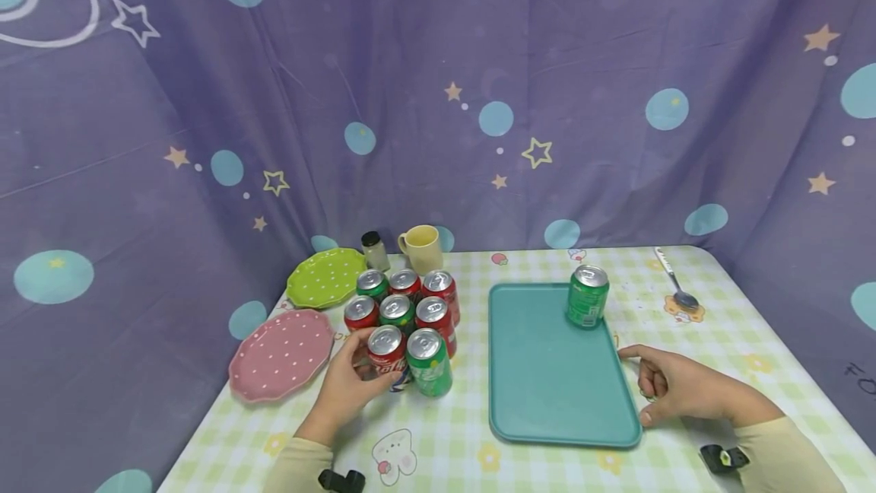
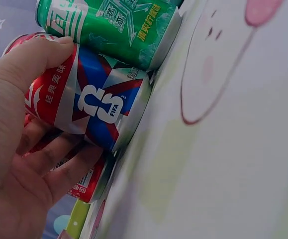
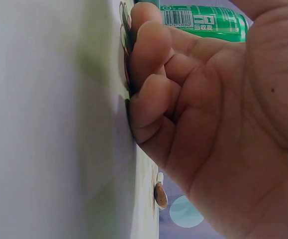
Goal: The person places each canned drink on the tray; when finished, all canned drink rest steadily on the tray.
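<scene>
In the head view my left hand (image 1: 356, 383) holds a red cola can (image 1: 387, 348) at the front left of a cluster of red and green cans, thumb and fingers around its sides. The left wrist view shows the can's blue-and-white FIFA print (image 2: 104, 104), the can standing upright on the tablecloth. Right beside it is a green soda can (image 1: 429, 364). My right hand (image 1: 684, 386) rests on the table at the right side of a teal tray (image 1: 557, 386), index fingertip and thumb at its rim, other fingers loosely curled. Another green can (image 1: 587, 297) stands at the tray's back right corner.
Left of the cans lie a pink dotted plate (image 1: 280, 356) and a green dotted plate (image 1: 327, 278). Behind them stand a black-capped jar (image 1: 375, 252) and a yellow mug (image 1: 421, 249). A spoon (image 1: 676, 280) lies at the back right. A purple curtain (image 1: 438, 44) hangs behind the table.
</scene>
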Tool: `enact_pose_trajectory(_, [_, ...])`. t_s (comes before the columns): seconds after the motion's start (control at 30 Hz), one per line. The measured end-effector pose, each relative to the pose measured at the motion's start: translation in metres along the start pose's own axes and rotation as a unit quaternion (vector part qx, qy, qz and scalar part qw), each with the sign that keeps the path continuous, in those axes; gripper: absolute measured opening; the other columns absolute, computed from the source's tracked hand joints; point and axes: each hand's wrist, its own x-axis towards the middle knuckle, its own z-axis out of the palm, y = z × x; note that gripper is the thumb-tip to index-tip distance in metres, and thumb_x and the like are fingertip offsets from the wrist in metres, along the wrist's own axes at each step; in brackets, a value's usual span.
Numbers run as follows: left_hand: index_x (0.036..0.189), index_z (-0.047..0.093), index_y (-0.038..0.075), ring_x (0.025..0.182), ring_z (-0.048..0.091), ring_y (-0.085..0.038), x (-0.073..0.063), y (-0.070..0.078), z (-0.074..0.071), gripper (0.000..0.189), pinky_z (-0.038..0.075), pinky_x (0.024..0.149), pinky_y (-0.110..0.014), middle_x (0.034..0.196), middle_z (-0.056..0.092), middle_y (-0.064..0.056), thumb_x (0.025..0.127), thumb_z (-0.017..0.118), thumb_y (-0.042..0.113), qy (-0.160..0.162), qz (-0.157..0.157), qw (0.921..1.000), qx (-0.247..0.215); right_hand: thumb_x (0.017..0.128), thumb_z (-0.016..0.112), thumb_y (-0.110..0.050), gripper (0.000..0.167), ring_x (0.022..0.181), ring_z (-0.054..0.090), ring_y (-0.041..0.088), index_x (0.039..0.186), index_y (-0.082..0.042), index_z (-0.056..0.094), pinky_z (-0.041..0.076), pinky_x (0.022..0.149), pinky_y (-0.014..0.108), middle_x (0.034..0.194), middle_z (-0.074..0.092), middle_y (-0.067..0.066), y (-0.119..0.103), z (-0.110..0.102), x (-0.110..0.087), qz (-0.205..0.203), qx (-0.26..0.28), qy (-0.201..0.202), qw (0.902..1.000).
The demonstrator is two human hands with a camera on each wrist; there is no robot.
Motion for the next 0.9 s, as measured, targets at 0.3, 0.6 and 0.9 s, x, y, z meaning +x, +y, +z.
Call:
enact_pose_trajectory(0.3, [0.138,0.057,0.017,0.104,0.071,-0.022,-0.003,0.004,-0.002,0.076,0.062,0.083,-0.032,0.125,0.065,-0.006,0.074,0.097,0.009,0.032,0.002,0.9995,-0.001,0.081,0.09,-0.012,0.095,0.063,0.043,0.009,0.151,0.015,0.031,0.039,0.053,0.03,0.087,0.057,0.013,-0.001,0.001,0.0,-0.004,-0.007,0.005,1.0])
enact_pose_trajectory(0.6, [0.139,0.056,0.004,0.097,0.069,-0.013,-0.002,0.023,-0.01,0.075,0.06,0.079,-0.025,0.118,0.068,-0.01,0.074,0.091,-0.006,0.117,0.032,0.9925,-0.011,0.081,0.09,-0.012,0.095,0.063,0.043,0.01,0.152,0.014,0.032,0.039,0.053,0.03,0.086,0.056,0.013,-0.001,0.0,0.0,-0.001,-0.008,0.007,0.9999])
enact_pose_trajectory(0.9, [0.138,0.056,0.0,0.101,0.068,-0.013,0.0,0.057,-0.017,0.075,0.056,0.083,-0.018,0.122,0.067,-0.003,0.072,0.087,-0.017,0.176,0.111,0.9776,-0.033,0.082,0.09,-0.012,0.096,0.063,0.044,0.008,0.152,0.015,0.032,0.041,0.053,0.029,0.086,0.057,0.014,0.001,0.0,0.0,-0.007,-0.004,0.005,1.0])
